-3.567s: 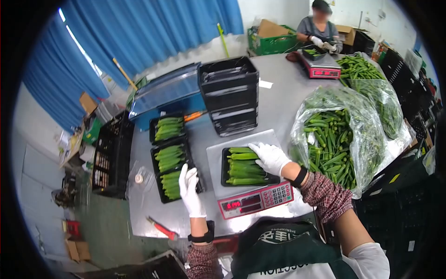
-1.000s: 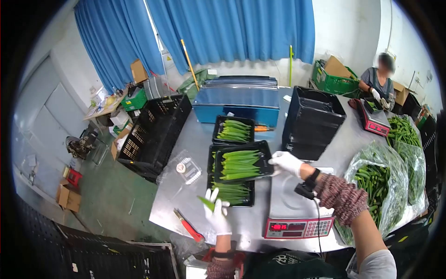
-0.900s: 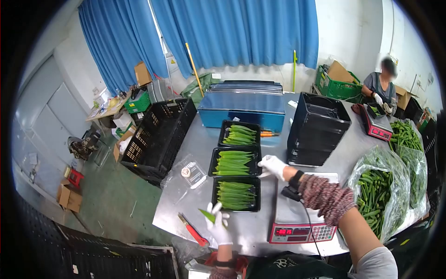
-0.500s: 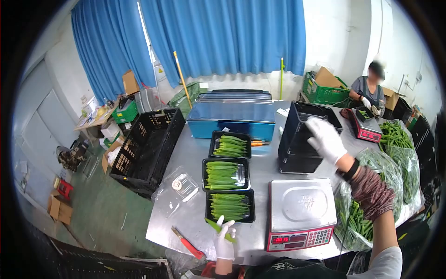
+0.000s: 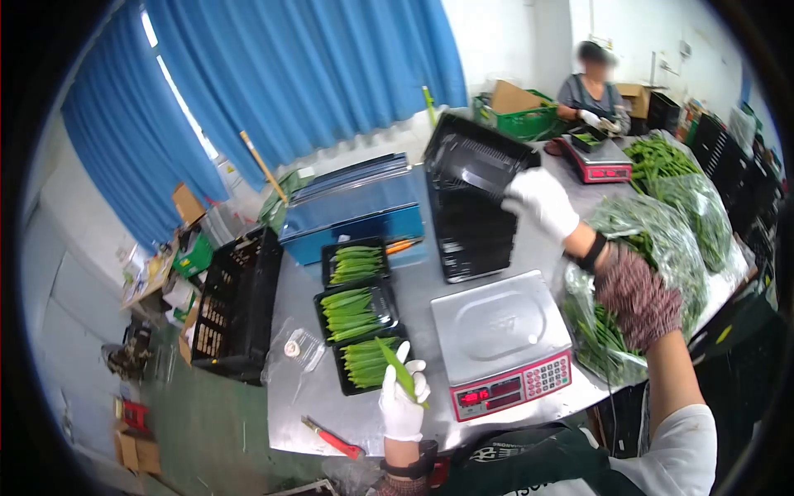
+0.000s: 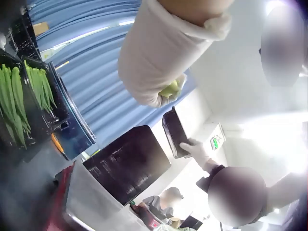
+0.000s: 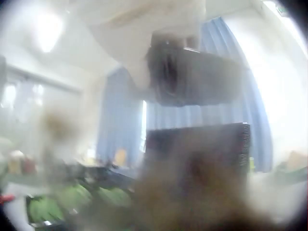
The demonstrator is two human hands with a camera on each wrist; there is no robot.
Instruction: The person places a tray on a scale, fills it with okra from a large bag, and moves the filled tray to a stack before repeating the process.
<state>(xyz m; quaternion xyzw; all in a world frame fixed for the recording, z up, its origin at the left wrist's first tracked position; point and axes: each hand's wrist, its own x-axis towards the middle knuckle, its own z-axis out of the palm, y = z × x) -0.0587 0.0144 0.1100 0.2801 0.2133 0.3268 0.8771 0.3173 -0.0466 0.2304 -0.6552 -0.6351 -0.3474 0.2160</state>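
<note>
My gloved left hand (image 5: 404,405) pinches a single green okra pod (image 5: 399,369) near the table's front edge, overlapping the nearest filled tray. My gloved right hand (image 5: 544,203) grips the edge of a black plastic tray (image 5: 473,171), raised and tilted over the stack of black trays (image 5: 473,240). In the left wrist view that tray (image 6: 174,131) shows apart from the stack, with the right fingers at its lower edge. Between the hands stands a scale (image 5: 496,324), its metal plate bare and red digits lit. The right wrist view is badly blurred.
Trays of okra (image 5: 351,314) line up left of the scale. Red-handled scissors or a cutter (image 5: 335,438) lies at the front edge. A blue wrapping machine (image 5: 356,219) stands behind, bags of okra (image 5: 645,240) at right. Another person (image 5: 594,95) works at the far end.
The okra tray that was on the scale now sits in the left row. My right hand has moved to the stack and lifted a tray. The left hand keeps its okra pod.
</note>
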